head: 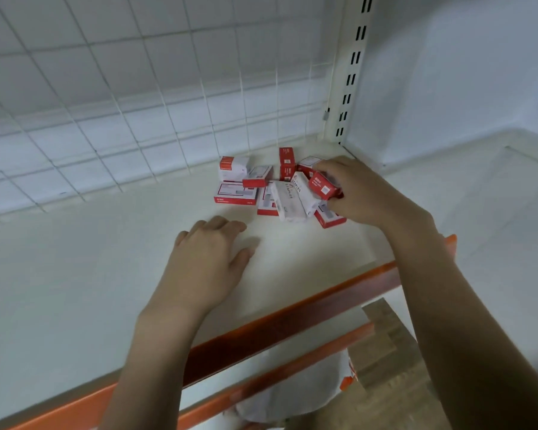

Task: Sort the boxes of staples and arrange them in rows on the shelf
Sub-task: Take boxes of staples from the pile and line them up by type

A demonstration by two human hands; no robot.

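- The staple boxes (277,187) lie in a loose heap at centre frame, toward the back right corner of the white shelf (75,274), close to the wire grid back panel (137,88) and the slotted upright (351,72).
- The heap is mixed: some red-and-white boxes, such as one lying flat at the heap's left edge (235,195), and at least two plain white boxes marked "STAPLES" (288,200) leaning across the middle. One red box stands on end at the back (287,162).
- The right hand (354,190), right of centre, has its fingers curled round a small red box (323,185) at the heap's right side, lifted a little above the boxes beneath.
- The left hand (212,259), below and left of the heap, rests flat on the shelf with its fingers straight and spread, holding nothing and clear of the boxes.
- Judging by this, the sorting is at its start: no row is formed yet, and the first box is being taken from the pile.
- The next move seems to call for carrying the red box to bare shelf left of the heap and setting it square to the orange front edge (292,318), to begin a red row.
- The leaning white boxes may slide as neighbours are pulled out.
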